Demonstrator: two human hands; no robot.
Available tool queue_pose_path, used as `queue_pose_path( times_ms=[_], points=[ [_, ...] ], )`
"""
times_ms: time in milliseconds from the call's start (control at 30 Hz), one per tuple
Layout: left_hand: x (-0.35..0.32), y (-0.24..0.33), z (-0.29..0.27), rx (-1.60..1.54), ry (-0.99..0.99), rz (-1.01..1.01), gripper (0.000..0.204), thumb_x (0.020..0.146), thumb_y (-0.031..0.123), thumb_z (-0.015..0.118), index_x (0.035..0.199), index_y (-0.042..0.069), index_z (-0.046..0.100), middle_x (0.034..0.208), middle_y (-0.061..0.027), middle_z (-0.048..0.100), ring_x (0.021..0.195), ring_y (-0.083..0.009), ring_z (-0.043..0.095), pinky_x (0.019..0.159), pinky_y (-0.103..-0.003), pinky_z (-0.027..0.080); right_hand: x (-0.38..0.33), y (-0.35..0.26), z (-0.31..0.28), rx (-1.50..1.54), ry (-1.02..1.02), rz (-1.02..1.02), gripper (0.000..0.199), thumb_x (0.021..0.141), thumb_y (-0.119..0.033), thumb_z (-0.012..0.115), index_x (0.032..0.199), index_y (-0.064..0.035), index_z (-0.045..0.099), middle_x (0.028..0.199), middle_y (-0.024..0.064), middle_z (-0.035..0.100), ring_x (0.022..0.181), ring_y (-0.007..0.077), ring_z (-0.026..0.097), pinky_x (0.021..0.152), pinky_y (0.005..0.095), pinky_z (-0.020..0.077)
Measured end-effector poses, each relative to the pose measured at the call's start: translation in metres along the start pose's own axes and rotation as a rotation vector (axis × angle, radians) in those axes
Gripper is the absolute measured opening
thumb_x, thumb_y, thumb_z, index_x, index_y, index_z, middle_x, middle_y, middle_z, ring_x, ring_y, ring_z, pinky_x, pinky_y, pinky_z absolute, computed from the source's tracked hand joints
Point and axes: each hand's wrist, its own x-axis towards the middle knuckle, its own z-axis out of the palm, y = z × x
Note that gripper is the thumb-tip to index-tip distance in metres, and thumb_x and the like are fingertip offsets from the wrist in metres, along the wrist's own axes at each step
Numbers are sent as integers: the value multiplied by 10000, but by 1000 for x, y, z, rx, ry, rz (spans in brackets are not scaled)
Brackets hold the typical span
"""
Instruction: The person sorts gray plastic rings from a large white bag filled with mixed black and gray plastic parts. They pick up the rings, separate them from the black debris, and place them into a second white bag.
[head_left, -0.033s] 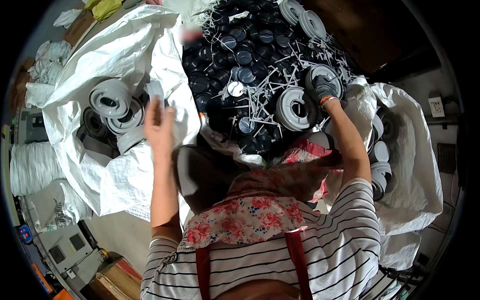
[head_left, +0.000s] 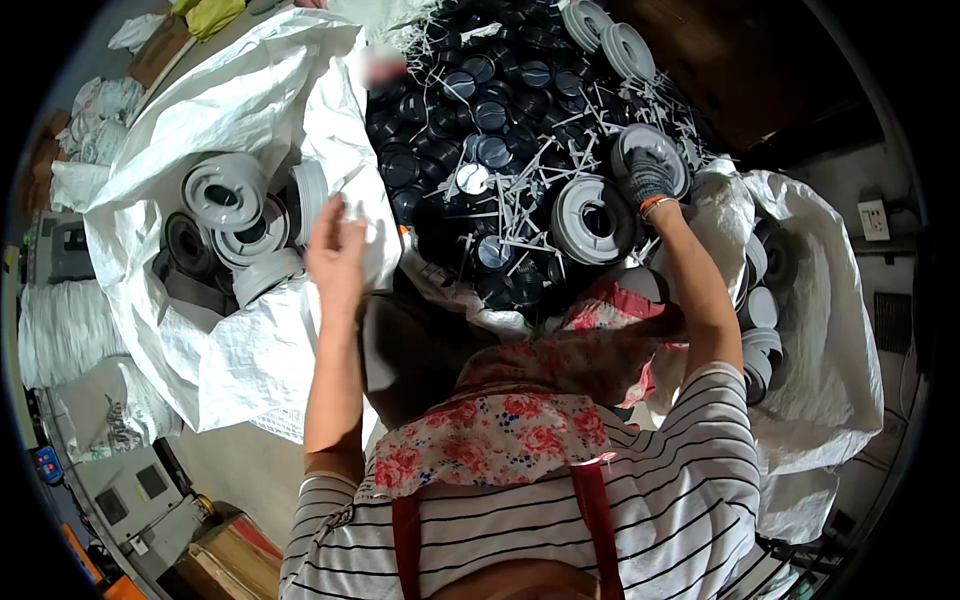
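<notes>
My bare left hand (head_left: 337,250), slightly blurred, is at the inner side of the left white sack (head_left: 230,370). Its fingers are parted with nothing in them. Close beside its fingertips, a ribbed pale grey plastic ring (head_left: 309,203) stands on edge in the sack, among several similar flanged grey rings (head_left: 222,192). On the right, my right hand (head_left: 652,180), in a dark grey knitted glove, has its fingers curled into the centre of a round grey plastic ring (head_left: 676,160). Nearer to me and just left of it rests another grey ring (head_left: 582,220).
Black round caps (head_left: 490,115) and thin white plastic sticks (head_left: 520,210) form a heap in front of me. Two grey rings (head_left: 628,52) lie at its far edge. To the right, an open white sack (head_left: 830,340) holds more grey round parts (head_left: 762,305). A wall socket (head_left: 873,220) is beyond.
My left hand has drawn back from the ribbed ring toward the right, leaving it in the left sack. My right hand stays at the grey ring.
</notes>
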Motion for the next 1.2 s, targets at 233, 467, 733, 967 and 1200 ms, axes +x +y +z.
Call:
queue_pose_path(
  times_ms=[233,467,733,967,1200],
  points=[
    [-15,-16,83,-718,-284,-229,478,842,104,545,1275,-40,402,1109,-167,581,1045,-263,559,958,-371,399,-22,-116,-68,745,230,-864,441,857,-308,578,1176,-5,543,1147,215,569,1038,306,571,918,357,445],
    [-2,-31,59,-734,-420,-478,380,859,194,529,1163,-31,492,1062,-163,596,955,-231,608,822,-347,496,39,-168,14,176,-52,-169,558,779,-463,607,1076,9,579,1018,244,616,956,382,592,848,420,473],
    [-8,-18,61,-551,-330,-531,379,861,223,569,1124,-43,511,964,-109,609,878,-211,608,812,-348,489,-27,-195,-32,530,125,-818,306,790,-295,617,927,-20,621,1071,212,588,1009,364,543,875,426,447],
    [-29,-18,59,-810,-382,-521,331,878,201,527,1080,-62,525,954,-162,599,863,-278,607,786,-389,502,-86,-209,-83,630,65,-824,645,669,-387,709,1160,-6,535,1157,215,555,1101,352,516,962,412,403],
    [-49,17,34,-614,-442,-501,360,836,193,579,1082,-62,521,911,-146,604,794,-241,621,702,-359,522,-114,-213,-105,443,149,-1129,530,665,-317,695,1072,-14,541,991,202,571,984,374,522,874,442,411]
  ],
)
